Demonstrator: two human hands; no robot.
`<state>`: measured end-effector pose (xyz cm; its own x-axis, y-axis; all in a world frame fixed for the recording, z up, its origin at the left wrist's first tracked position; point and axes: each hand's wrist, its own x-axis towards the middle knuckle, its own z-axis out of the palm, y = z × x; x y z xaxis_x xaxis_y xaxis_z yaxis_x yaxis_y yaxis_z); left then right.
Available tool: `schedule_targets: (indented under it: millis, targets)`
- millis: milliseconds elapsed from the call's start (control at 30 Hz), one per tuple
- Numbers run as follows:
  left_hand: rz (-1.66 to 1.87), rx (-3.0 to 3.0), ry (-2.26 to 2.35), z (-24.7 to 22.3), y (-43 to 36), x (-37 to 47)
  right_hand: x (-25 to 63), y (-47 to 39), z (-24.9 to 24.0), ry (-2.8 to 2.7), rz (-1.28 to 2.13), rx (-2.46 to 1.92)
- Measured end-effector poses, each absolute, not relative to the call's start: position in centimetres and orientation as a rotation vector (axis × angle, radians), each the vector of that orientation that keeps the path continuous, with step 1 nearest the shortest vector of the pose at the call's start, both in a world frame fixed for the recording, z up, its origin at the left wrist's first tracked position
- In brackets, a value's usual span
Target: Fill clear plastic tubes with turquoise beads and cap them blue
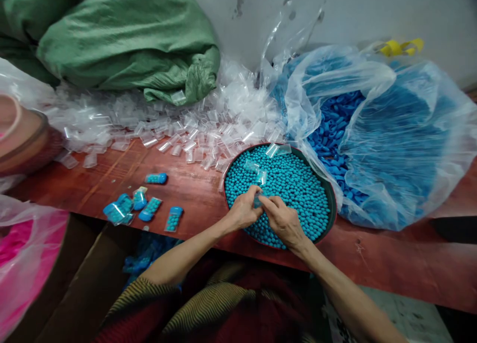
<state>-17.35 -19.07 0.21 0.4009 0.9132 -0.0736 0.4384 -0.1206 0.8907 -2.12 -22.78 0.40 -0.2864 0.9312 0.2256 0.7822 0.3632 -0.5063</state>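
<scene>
Both hands meet over a round tub (333, 199) full of small blue balls (298, 184). My left hand (245, 209) pinches a small clear plastic sleeve (257, 200) from the left. On the other side, my right hand (281, 218) has its fingers closed on the same sleeve; the fingers partly hide it. A few more clear sleeves (272, 150) lie on top of the balls. To the left on the table, several sleeves filled with blue balls and fitted with blue caps (150, 209) lie in a loose group.
A heap of clear sleeves (197, 134) spreads along the back of the red-brown table (100, 176), below a green sack (130, 40). At right sits a clear bag (402, 149) of blue caps (335, 124). A pink container (22, 134) and a bag with pink pieces (33, 253) are at left.
</scene>
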Motion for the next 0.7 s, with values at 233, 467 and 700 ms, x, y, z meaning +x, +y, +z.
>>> schedule_targets:
  millis: [233, 467, 700]
  targets:
    - [0.652, 1.503, 1.093, -0.1, -18.7, -17.1, -2.3, -22.5, 0.0, -1.883, 0.721, -1.436]
    - [0.419, 2.175, 1.404, 0.8, -18.7, -18.4, -1.1, -17.1, 0.8, -2.019, 0.591, -1.531]
    - [0.175, 2.390, 1.357, 0.0, -18.9, -18.4, -1.2, -12.8, -0.6, -2.448, 0.347, -1.669]
